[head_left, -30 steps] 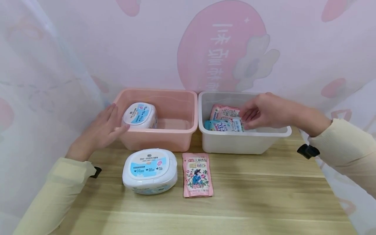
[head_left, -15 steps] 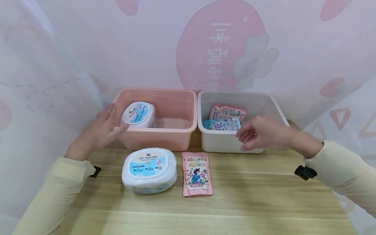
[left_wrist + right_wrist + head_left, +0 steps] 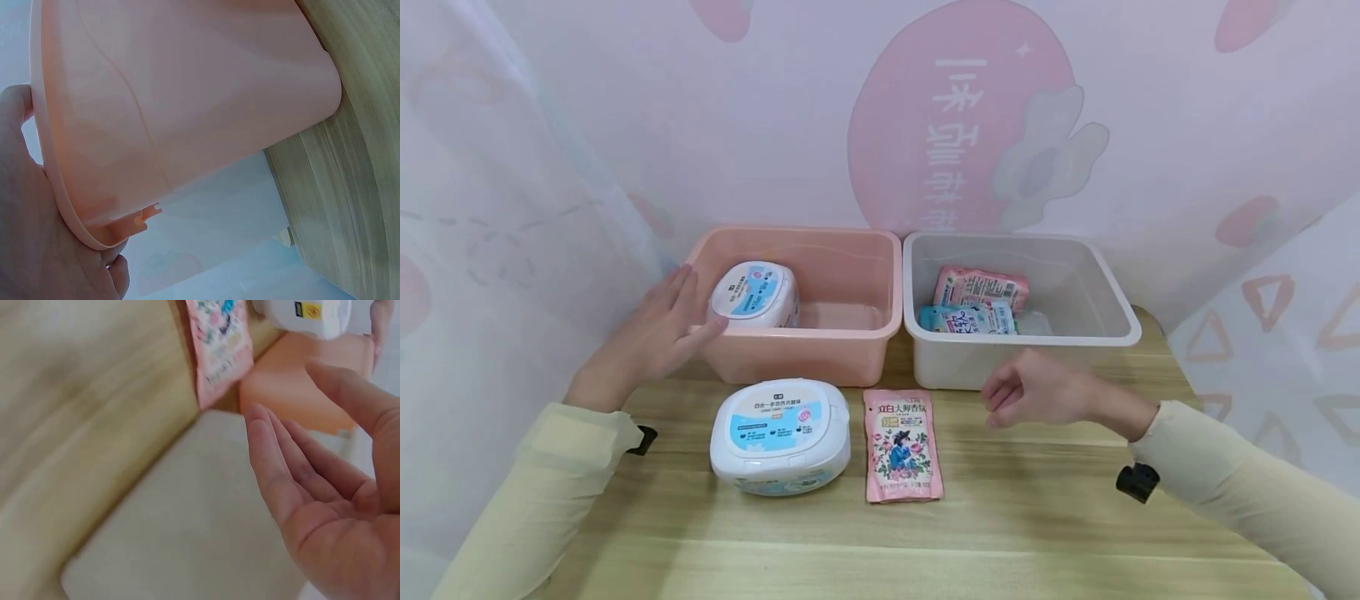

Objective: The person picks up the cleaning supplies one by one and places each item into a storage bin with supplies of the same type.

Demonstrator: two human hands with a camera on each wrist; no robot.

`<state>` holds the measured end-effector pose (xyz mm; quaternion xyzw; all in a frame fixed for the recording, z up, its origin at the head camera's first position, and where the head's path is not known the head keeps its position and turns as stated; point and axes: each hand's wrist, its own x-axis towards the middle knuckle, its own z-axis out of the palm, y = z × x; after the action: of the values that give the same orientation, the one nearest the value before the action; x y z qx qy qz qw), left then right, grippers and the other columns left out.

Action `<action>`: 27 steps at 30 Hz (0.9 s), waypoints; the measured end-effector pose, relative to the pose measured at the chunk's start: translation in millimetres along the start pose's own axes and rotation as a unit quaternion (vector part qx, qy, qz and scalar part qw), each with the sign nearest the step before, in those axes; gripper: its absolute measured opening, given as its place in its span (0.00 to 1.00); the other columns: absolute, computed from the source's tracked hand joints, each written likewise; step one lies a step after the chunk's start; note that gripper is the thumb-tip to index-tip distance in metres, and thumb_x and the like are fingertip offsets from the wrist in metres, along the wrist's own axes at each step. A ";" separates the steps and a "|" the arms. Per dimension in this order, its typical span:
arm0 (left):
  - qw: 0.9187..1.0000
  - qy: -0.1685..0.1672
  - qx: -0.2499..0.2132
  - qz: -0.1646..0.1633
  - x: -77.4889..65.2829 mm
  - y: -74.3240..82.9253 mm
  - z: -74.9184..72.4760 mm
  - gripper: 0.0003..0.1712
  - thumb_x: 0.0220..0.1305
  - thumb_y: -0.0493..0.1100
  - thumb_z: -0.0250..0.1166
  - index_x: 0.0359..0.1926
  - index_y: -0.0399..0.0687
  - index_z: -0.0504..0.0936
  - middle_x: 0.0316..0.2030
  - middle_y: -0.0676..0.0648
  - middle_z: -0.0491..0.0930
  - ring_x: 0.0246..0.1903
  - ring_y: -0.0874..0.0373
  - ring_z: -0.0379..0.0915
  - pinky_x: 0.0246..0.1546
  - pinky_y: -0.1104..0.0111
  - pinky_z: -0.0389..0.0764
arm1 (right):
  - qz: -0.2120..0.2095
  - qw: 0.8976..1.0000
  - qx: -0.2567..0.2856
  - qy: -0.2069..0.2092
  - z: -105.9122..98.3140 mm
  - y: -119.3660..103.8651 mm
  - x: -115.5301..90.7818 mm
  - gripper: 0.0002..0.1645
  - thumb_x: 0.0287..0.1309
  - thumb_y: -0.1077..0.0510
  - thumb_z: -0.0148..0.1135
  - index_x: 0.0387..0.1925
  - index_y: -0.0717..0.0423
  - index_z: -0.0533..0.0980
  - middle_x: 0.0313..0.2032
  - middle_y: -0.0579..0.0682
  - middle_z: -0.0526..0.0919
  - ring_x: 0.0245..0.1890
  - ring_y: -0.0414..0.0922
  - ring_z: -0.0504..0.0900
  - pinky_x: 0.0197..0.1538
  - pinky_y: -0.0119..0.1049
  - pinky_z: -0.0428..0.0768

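Observation:
My left hand [image 3: 658,329] rests against the left end of the pink bin [image 3: 797,358], fingers fairly straight along its rim and the thumb near the front corner. Inside that bin sits a white tub [image 3: 756,292] with a blue label. Held over the table before the white bin [image 3: 955,362], my right hand [image 3: 1037,389] has loosely bent fingers and nothing in them; the right wrist view shows thumb and fingers apart. The nearest thing to it is a pink pouch [image 3: 902,446] with a flower picture, lying flat. A larger white tub [image 3: 781,437] stands left of the pouch.
A pink pouch [image 3: 983,287] and a blue-and-white pouch [image 3: 968,319] lie in the left part of the white bin. Both bins stand side by side on the wooden table [image 3: 1000,533], backed by a printed curtain [image 3: 775,125].
My right hand has come out of the white bin, moving down and towards me over the table, leaving the pouches inside. My left hand has stayed at the pink bin's rim.

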<state>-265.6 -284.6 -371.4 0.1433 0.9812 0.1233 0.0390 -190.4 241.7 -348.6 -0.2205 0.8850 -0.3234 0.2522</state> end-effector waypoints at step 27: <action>1.000 0.006 0.004 -0.002 -0.3 -1.2 1.8 0.59 0.77 0.74 0.42 0.84 0.37 0.30 0.85 0.34 0.27 0.84 0.32 0.28 0.80 0.31 0.42 | 0.107 0.984 0.139 0.024 77.7 43.9 50.9 0.18 0.63 0.53 0.75 0.50 0.59 0.87 0.40 0.48 0.92 0.39 0.42 0.88 0.47 0.38 0.88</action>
<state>-265.5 -285.5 -373.5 0.1404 0.9823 0.1199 0.0325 -194.0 208.2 -445.6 -0.0797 0.8559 -0.4194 0.2920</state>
